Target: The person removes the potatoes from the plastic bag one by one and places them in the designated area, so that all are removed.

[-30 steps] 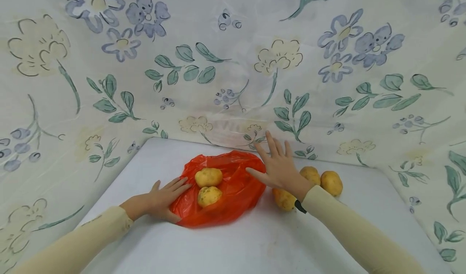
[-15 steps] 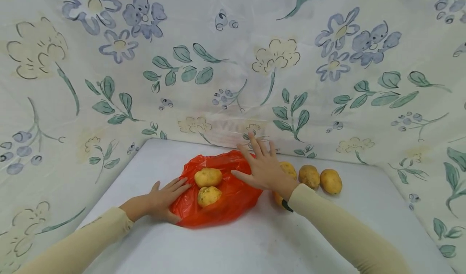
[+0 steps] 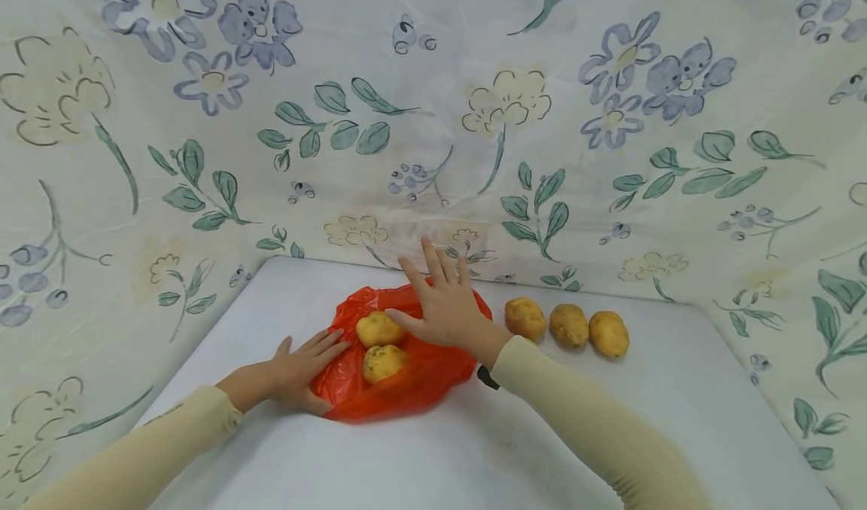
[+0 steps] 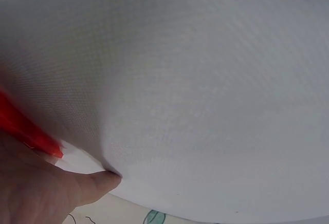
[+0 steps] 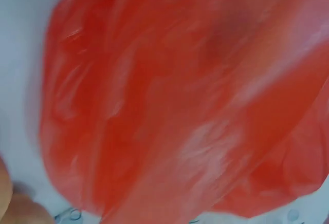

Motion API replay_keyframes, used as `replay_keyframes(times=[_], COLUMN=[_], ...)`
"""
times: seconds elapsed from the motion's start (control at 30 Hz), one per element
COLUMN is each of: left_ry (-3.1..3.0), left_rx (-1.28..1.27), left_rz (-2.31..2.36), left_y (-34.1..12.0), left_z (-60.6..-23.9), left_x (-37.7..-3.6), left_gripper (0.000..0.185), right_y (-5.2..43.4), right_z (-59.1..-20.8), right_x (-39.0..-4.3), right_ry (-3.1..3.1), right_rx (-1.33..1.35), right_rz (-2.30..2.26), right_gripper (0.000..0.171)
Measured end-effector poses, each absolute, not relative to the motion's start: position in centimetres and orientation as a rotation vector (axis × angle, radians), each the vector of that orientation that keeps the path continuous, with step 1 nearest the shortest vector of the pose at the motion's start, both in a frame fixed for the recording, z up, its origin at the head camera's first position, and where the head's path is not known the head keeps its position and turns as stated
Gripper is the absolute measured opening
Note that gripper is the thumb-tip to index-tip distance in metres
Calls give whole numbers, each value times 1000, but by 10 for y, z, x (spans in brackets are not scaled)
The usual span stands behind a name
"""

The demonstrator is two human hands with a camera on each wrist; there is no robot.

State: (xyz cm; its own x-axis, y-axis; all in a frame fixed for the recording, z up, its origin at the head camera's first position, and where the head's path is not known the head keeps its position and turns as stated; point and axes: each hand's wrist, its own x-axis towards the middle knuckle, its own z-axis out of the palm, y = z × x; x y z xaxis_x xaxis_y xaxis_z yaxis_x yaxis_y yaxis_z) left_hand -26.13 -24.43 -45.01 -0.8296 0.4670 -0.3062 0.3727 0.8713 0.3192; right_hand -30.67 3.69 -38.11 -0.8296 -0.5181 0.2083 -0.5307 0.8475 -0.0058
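Hands both flat, fingers spread: left hand presses orange bag edge near bench centre; right hand hovers over bag, thumb by rear potato. Bag prob thin, slippery, light; pinch its rim. Potatoes firm, roll easily; cup whole.

left hand flat, fingers straight | right hand open, seemingly hovering

2 potatoes on bag, 3 potatoes right
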Motion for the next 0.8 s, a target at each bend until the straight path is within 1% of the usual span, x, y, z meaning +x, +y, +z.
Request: replay_keyframes(times=[0.23, 0.5, 0.8], left_ry=[2661, 2680, 2699], left_rx=[636, 641, 653], left_rz=[363, 309, 296], left_y=[-244, -248, -247], left_z=[-448, -453, -456], left_x=[-259, -263, -263], left_gripper=[112, 112, 115], right_y=[18, 0, -24], right_z=[-385, -389, -394], right_x=[-306, -307, -299], right_ry=[-2815, -2789, -2826], right_rx=[870, 922, 947], right_rz=[77, 114, 95], right_gripper=[85, 84, 86])
